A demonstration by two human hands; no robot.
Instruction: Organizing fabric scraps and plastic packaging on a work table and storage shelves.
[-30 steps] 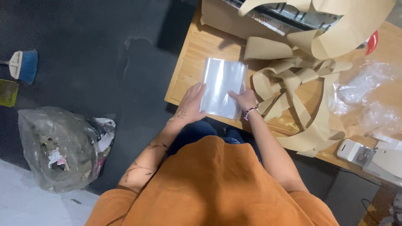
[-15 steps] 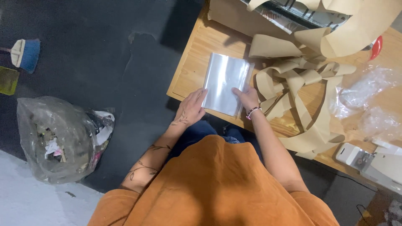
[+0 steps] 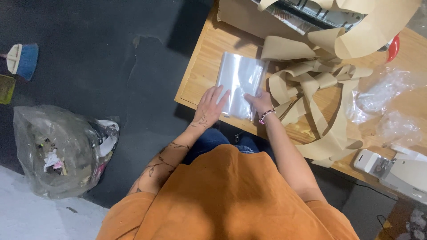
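My left hand [image 3: 210, 106] lies flat, fingers spread, on the clear plastic bag's [image 3: 240, 82] near-left corner; my right hand [image 3: 259, 102] pins its near-right edge, fingers curled. Bag flat on wooden table [image 3: 202, 75]. Brown paper strips [image 3: 320, 89] at 3 o'clock, trash bag [image 3: 58, 151] at 8.

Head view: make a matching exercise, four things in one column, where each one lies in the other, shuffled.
Things:
1. clear bag
2. paper strips
3. rubbish sack
4. brush

Places:
A. on the dark floor at the far left edge of the picture
B. flat on the table, under the left hand and right hand
C. on the floor, left of the person
D. piled on the table, right of the hands

Pairs: 1-B, 2-D, 3-C, 4-A
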